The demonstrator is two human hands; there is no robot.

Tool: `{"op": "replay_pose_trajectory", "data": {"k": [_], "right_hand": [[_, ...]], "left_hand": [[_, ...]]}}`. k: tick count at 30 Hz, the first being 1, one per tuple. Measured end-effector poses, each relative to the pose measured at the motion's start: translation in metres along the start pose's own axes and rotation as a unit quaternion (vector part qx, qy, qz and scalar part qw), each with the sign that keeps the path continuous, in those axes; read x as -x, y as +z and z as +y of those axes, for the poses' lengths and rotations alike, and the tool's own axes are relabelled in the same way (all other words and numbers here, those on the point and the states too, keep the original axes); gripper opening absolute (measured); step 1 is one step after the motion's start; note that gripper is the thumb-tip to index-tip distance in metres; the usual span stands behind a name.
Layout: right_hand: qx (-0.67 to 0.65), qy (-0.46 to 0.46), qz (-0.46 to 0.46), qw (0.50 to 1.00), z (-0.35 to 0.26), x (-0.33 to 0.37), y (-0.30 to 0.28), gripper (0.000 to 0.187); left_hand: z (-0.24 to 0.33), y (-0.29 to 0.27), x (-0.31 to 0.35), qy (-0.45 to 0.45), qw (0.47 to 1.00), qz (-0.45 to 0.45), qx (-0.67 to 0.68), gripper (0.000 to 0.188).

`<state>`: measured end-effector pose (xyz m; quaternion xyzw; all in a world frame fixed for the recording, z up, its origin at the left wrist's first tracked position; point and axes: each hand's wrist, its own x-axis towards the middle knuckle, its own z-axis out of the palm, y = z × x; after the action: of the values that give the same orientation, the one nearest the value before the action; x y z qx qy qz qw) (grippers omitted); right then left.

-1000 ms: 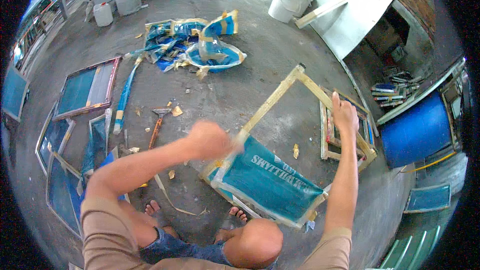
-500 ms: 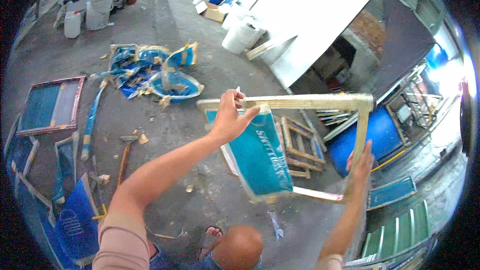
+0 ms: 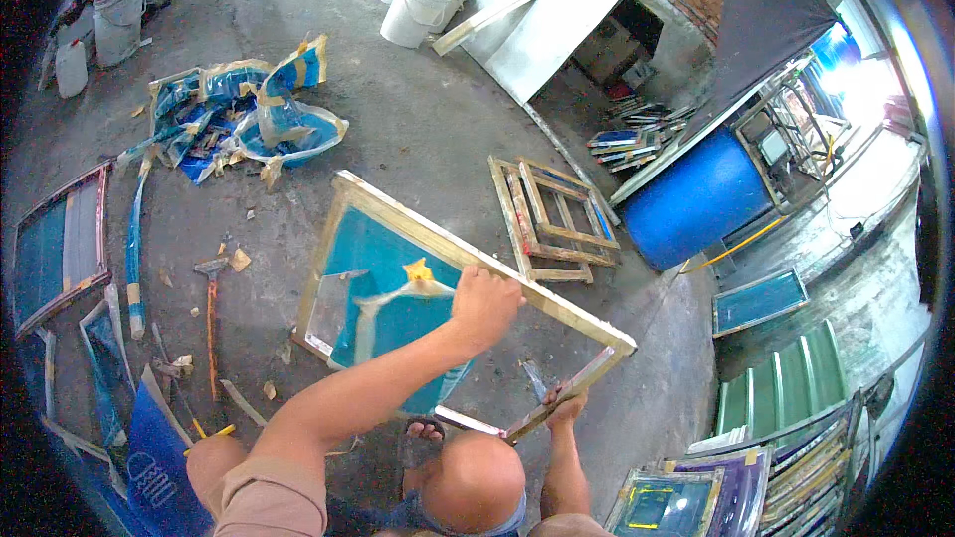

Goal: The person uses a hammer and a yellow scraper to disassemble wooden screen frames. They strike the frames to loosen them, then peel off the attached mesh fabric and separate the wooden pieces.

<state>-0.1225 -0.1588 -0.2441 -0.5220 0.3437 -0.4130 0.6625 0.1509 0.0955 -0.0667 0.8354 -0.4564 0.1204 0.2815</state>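
Wooden frame (image 3: 418,237) held at a tilt just beyond the right knee (image 3: 477,482) — whether its low edge touches the floor (image 3: 398,129), cannot tell. Left hand (image 3: 484,310) about midway along the upper rail, fingers curled over and gripping the wood. Right hand (image 3: 565,406) lower, on the short right-hand rail, fingers gripping there too. Teal mesh (image 3: 378,249) covers the left part of the frame, with a loose, pale-edged strip across it; a yellow scrap (image 3: 418,270) sits at the strip's upper edge. Floor shows through the frame's right part. Scraper (image 3: 212,333) with orange handle lies on the floor to the left, crumbs of debris near its head. Farther out, a heap (image 3: 244,119) of torn blue mesh and tape. Beyond the frame to the right, bare wooden frames (image 3: 557,229) lie overlapping — blue barrel (image 3: 696,199) near them. Red-edged screen (image 3: 65,244) at far left; white bucket (image 3: 416,15) by the white panel (image 3: 567,0) at the top.
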Motion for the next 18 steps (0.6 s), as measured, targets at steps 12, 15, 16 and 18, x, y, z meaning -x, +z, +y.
{"op": "replay_pose_trajectory", "data": {"k": [12, 15, 16, 18], "right_hand": [[0.564, -0.317, -0.222, 0.729, -0.128, -0.006, 0.271, 0.045], [0.677, -0.266, -0.184, 0.661, -0.104, -0.031, 0.286, 0.065], [0.671, -0.244, -0.191, 0.673, -0.098, -0.034, 0.29, 0.066], [0.659, -0.205, -0.193, 0.698, -0.098, -0.045, 0.303, 0.066]], "left_hand": [[0.008, 0.019, -0.015, -0.006, 0.994, -0.098, 0.045, 0.018], [-0.041, -0.001, -0.003, -0.059, 0.983, -0.163, 0.067, 0.029], [-0.063, -0.009, 0.008, -0.078, 0.973, -0.204, 0.077, 0.033], [-0.123, -0.033, 0.061, 0.015, 0.979, -0.205, 0.016, 0.042]]}}
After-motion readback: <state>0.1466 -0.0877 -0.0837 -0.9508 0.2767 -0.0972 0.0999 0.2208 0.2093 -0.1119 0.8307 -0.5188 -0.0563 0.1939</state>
